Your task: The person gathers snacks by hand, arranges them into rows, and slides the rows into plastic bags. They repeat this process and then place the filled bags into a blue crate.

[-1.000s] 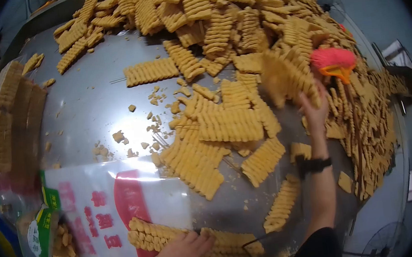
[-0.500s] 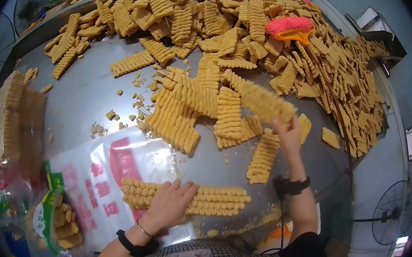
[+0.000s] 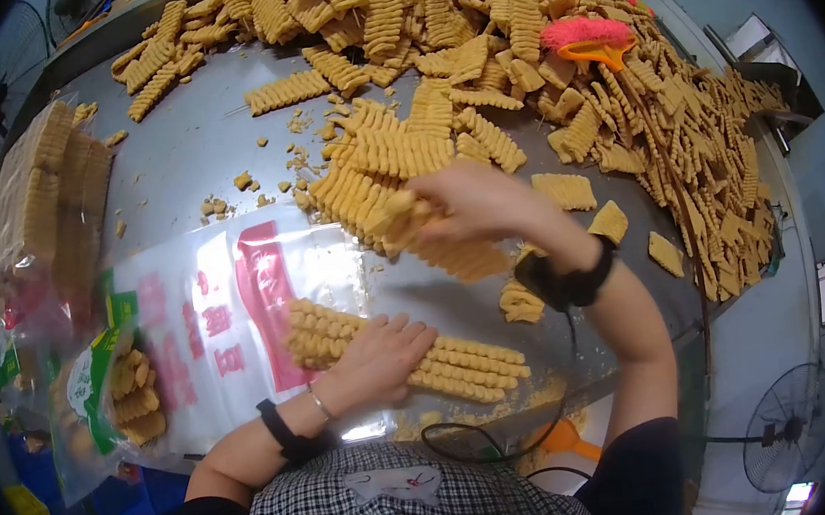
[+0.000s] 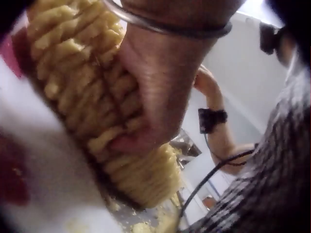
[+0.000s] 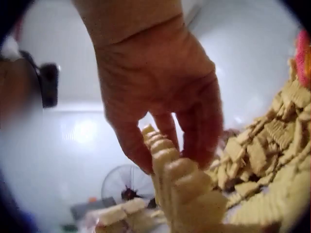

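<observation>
My left hand [image 3: 378,362] grips a stack of ridged yellow food slabs [image 3: 474,367] that lies partly over a printed plastic bag [image 3: 322,257]. The left wrist view shows the thumb against the stack's side. Between the thumb and fingers of my right hand [image 3: 477,200] are ridged food slabs [image 5: 177,184], pinched at one edge and held on end in the right wrist view. In the head view this hand is above the front of a loose heap of slabs [image 3: 401,148], several of them with thin sticks showing, and covers part of it.
A large pile of slabs [image 3: 717,185] covers the table's back and right side. On it lies a pink brush [image 3: 590,33] with a long handle. At the left are a filled clear bag [image 3: 35,207] and a green-labelled bag [image 3: 94,381]. Crumbs [image 3: 216,208] dot the metal table [image 3: 191,160].
My right hand has swung from the right side toward the middle with slabs in its grip. My left hand stays on the stack. The head view has shifted.
</observation>
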`<move>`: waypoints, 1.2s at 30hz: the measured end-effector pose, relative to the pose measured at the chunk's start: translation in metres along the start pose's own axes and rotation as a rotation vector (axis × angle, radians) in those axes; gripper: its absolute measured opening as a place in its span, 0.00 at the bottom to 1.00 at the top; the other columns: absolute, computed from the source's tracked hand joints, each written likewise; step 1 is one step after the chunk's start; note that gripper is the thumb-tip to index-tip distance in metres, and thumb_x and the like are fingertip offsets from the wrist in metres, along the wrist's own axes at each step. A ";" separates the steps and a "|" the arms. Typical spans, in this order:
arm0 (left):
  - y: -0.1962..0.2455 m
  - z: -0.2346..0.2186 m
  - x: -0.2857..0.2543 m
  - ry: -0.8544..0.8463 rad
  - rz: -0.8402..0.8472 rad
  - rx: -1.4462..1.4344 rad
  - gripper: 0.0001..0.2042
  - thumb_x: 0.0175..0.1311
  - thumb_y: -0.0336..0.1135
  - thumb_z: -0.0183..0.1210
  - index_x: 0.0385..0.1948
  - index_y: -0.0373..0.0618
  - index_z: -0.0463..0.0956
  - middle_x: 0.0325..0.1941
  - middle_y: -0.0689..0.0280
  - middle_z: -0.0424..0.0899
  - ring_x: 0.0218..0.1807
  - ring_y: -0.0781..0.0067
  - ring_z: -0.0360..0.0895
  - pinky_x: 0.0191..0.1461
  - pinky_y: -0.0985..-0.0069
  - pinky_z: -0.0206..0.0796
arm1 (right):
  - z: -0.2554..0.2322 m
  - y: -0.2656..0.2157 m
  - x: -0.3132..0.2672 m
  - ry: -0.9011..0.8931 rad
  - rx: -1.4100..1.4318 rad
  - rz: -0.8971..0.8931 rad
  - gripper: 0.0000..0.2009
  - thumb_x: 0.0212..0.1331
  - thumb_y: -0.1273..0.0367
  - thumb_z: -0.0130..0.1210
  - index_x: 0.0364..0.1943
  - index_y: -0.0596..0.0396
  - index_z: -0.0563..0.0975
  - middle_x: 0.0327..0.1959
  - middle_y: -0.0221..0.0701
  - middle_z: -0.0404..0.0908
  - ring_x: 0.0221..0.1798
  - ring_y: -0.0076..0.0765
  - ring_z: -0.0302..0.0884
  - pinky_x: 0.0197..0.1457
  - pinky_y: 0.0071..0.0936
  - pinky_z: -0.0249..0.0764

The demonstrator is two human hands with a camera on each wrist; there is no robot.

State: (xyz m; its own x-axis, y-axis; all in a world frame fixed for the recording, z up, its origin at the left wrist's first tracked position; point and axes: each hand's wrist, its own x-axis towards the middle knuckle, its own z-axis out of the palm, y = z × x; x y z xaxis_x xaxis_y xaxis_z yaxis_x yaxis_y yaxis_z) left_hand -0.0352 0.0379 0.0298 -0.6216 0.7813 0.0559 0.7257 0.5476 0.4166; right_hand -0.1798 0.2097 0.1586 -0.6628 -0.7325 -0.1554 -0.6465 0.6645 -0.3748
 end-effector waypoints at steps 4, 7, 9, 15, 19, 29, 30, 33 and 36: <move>0.007 0.005 0.003 0.000 0.090 0.057 0.39 0.33 0.38 0.68 0.57 0.45 0.67 0.52 0.62 0.73 0.55 0.63 0.69 0.58 0.66 0.59 | 0.099 -0.024 0.055 -0.046 -0.044 0.099 0.16 0.52 0.60 0.57 0.38 0.58 0.78 0.32 0.49 0.82 0.36 0.55 0.81 0.40 0.45 0.77; 0.008 0.010 0.000 -0.013 0.121 0.031 0.40 0.32 0.39 0.70 0.58 0.50 0.68 0.59 0.56 0.69 0.66 0.55 0.61 0.68 0.54 0.49 | 0.134 -0.036 0.048 -0.053 0.198 -0.019 0.22 0.56 0.57 0.57 0.44 0.63 0.79 0.35 0.50 0.83 0.41 0.55 0.82 0.47 0.41 0.77; 0.011 0.012 -0.003 -0.072 0.005 -0.033 0.38 0.32 0.39 0.70 0.57 0.54 0.70 0.60 0.55 0.68 0.67 0.54 0.60 0.68 0.53 0.49 | 0.115 -0.040 0.024 -0.041 0.397 0.068 0.22 0.57 0.58 0.57 0.50 0.60 0.77 0.38 0.49 0.82 0.43 0.53 0.81 0.47 0.39 0.77; 0.005 0.010 0.001 0.095 0.110 -0.065 0.30 0.35 0.36 0.66 0.50 0.57 0.75 0.49 0.59 0.74 0.49 0.60 0.68 0.53 0.65 0.55 | 0.065 -0.080 -0.140 0.012 0.350 0.148 0.20 0.57 0.63 0.60 0.53 0.53 0.75 0.45 0.39 0.82 0.45 0.47 0.80 0.47 0.36 0.75; 0.008 0.007 0.005 0.056 0.092 -0.080 0.28 0.35 0.34 0.64 0.49 0.55 0.74 0.41 0.62 0.75 0.44 0.60 0.70 0.50 0.67 0.56 | 0.107 -0.129 -0.244 -0.453 0.869 0.285 0.21 0.63 0.60 0.54 0.59 0.48 0.73 0.45 0.39 0.83 0.47 0.41 0.81 0.49 0.34 0.75; 0.016 0.001 0.009 0.033 0.017 -0.006 0.30 0.34 0.36 0.66 0.50 0.57 0.74 0.36 0.64 0.74 0.41 0.61 0.69 0.48 0.68 0.57 | 0.177 -0.061 -0.345 0.072 0.579 0.864 0.14 0.60 0.66 0.55 0.48 0.54 0.79 0.38 0.38 0.84 0.40 0.39 0.82 0.44 0.33 0.76; 0.016 0.002 0.009 0.038 0.012 0.005 0.30 0.34 0.36 0.66 0.50 0.57 0.74 0.36 0.64 0.74 0.41 0.61 0.69 0.48 0.68 0.57 | 0.176 -0.032 -0.340 0.306 0.434 0.899 0.13 0.59 0.68 0.56 0.47 0.55 0.79 0.34 0.38 0.85 0.37 0.37 0.82 0.43 0.32 0.76; 0.014 0.006 0.008 0.036 0.011 0.036 0.31 0.34 0.36 0.66 0.50 0.57 0.75 0.37 0.65 0.75 0.41 0.62 0.70 0.47 0.68 0.58 | 0.156 0.073 -0.308 0.796 0.379 0.865 0.09 0.59 0.72 0.55 0.43 0.57 0.80 0.31 0.36 0.85 0.34 0.33 0.84 0.40 0.28 0.76; 0.015 0.006 0.007 0.036 0.027 0.054 0.31 0.35 0.37 0.66 0.52 0.57 0.74 0.39 0.66 0.77 0.41 0.63 0.71 0.48 0.68 0.58 | 0.138 0.174 -0.279 0.801 0.156 0.966 0.15 0.59 0.74 0.53 0.51 0.54 0.77 0.45 0.39 0.83 0.45 0.39 0.83 0.46 0.31 0.77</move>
State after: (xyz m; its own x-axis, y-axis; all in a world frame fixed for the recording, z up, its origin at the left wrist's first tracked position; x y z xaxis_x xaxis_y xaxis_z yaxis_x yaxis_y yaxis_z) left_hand -0.0269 0.0537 0.0305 -0.6111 0.7853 0.0996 0.7566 0.5424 0.3653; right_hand -0.0548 0.5091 0.0106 -0.9165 0.3709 0.1500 0.2422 0.8128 -0.5298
